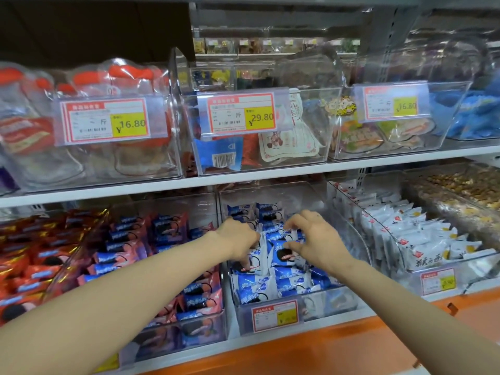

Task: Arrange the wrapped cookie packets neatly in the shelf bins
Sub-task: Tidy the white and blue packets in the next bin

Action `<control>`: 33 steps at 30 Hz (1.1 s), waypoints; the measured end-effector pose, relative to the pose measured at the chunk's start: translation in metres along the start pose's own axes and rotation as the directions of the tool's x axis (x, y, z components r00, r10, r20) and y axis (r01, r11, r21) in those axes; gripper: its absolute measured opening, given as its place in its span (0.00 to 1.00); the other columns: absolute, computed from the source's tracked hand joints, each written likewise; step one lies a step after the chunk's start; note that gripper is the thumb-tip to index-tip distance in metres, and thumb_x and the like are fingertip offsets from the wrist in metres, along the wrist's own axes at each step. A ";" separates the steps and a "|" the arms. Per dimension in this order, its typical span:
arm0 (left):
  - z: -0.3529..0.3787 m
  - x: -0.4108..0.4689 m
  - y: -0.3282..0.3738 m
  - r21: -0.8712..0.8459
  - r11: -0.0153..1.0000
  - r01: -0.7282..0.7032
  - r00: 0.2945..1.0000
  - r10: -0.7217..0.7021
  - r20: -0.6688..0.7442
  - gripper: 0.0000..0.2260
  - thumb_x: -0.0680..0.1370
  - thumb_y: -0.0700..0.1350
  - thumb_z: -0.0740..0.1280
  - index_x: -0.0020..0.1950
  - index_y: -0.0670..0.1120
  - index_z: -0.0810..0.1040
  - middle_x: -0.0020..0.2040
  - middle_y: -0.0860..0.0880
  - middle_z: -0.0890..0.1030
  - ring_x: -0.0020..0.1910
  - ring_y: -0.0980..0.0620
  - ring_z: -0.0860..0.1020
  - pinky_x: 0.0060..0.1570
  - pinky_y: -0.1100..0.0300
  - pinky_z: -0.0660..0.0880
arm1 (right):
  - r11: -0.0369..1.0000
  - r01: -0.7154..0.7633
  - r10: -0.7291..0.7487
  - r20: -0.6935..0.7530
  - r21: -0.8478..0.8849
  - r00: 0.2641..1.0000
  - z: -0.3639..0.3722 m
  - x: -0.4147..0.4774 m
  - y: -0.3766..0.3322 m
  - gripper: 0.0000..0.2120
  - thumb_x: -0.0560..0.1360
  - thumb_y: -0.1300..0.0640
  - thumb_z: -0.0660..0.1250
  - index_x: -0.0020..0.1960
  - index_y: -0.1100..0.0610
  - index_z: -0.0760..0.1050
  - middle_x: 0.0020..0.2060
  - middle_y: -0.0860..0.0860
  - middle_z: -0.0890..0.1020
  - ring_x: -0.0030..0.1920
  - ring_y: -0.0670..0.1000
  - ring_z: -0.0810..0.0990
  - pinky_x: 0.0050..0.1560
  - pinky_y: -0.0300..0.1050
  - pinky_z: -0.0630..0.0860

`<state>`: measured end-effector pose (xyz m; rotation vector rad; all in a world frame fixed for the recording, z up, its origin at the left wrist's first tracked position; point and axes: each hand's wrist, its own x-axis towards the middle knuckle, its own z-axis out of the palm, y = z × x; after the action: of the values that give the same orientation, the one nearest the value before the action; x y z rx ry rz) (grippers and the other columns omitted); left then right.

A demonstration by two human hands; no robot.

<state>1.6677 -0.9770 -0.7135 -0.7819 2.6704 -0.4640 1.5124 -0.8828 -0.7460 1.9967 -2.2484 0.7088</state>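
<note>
SHOP AISLE: A person's left hand (238, 239) and right hand (319, 239) reach together into the middle bin (347, 228) of a lower shelf, where the blue-and-white cookie packets (281, 282) lie directly under and around the fingers. The left fingers (247, 262) curl down onto the packets and appear to grip one by its top edge. The right hand is clawed, its thumb (295, 249) and forefinger bent on either side of an upright packet, though whether that pinch has closed cannot be told. The hands work close together, apparently so that the loose packets between the fingertips can be squared up and stood in line. Beyond the fingertips, toward the back of the bin, a few packets stand upright. Below the wrists, toward the front wall and its price tag (274, 315), others lie flat and overlapping, which suggests the tidying is only part done. Outside the left knuckles a neighbouring bin holds pink packets (167, 239); outside the right knuckles, past a curved clear wall, white packets (405, 234) stand in ranks. Above the fingers runs a white shelf (243, 180) bearing more clear bins. The thin wrappers probably slide on one another, so a light hold at the crimped edge looks sensible.
</note>
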 end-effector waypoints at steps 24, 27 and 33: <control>0.024 -0.055 -0.016 -0.540 0.841 0.002 0.823 -0.308 -0.477 0.07 0.78 0.54 0.62 0.53 0.53 0.73 0.52 0.58 0.74 0.55 0.57 0.71 0.54 0.61 0.64 | 0.968 0.193 -0.248 0.522 0.158 0.816 0.033 -0.003 -0.015 0.06 0.74 0.55 0.69 0.47 0.52 0.84 0.37 0.40 0.80 0.31 0.31 0.73 0.31 0.26 0.60; 0.028 -0.055 -0.015 -0.556 0.831 0.005 0.821 -0.320 -0.472 0.07 0.78 0.53 0.62 0.53 0.53 0.73 0.53 0.58 0.74 0.57 0.57 0.70 0.57 0.61 0.64 | 0.975 0.118 -0.209 0.602 0.187 0.770 0.027 -0.003 -0.020 0.06 0.74 0.56 0.69 0.47 0.55 0.84 0.33 0.39 0.79 0.30 0.33 0.73 0.33 0.28 0.64; 0.033 -0.058 -0.016 -0.550 0.835 -0.002 0.826 -0.309 -0.472 0.07 0.78 0.52 0.62 0.53 0.53 0.74 0.54 0.57 0.74 0.58 0.57 0.69 0.56 0.61 0.63 | 0.988 0.145 -0.151 0.418 0.047 0.896 0.017 0.001 -0.031 0.09 0.73 0.48 0.70 0.51 0.49 0.81 0.28 0.37 0.75 0.33 0.38 0.72 0.32 0.33 0.62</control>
<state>1.7339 -0.9639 -0.7250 -1.1879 3.3538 0.0631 1.5457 -0.8917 -0.7519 2.4976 -2.2572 0.2979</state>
